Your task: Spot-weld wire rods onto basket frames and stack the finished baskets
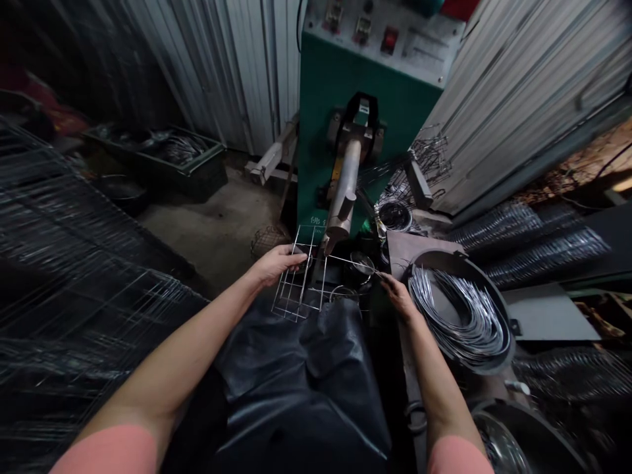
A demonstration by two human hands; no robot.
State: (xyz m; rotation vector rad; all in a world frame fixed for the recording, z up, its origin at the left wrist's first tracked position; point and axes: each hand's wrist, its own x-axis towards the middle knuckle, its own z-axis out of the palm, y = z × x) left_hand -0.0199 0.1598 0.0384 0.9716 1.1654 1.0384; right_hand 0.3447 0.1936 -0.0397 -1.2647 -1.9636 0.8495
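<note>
1. Frame (323, 283) of thin wire stands out at center, below the arm (349, 171) of a green machine (320, 99) and just above a dark apron (306, 395).
2. Stacked mesh (74, 210) fills the far left, blurred.
3. Metal pieces lie in a green crate (205, 157) on the floor near a ribbed wall (237, 72).
4. Left hand (279, 263) grips the frame's upper left part between thumb and fingers.
5. Right hand (396, 294), well apart from the left, pinches the end of a wire (353, 264) that reaches toward the frame; whether the two touch is hard to tell.
6. Bent rods (476, 329) lie curved inside a round tub (504, 309), just beside the right hand.
</note>
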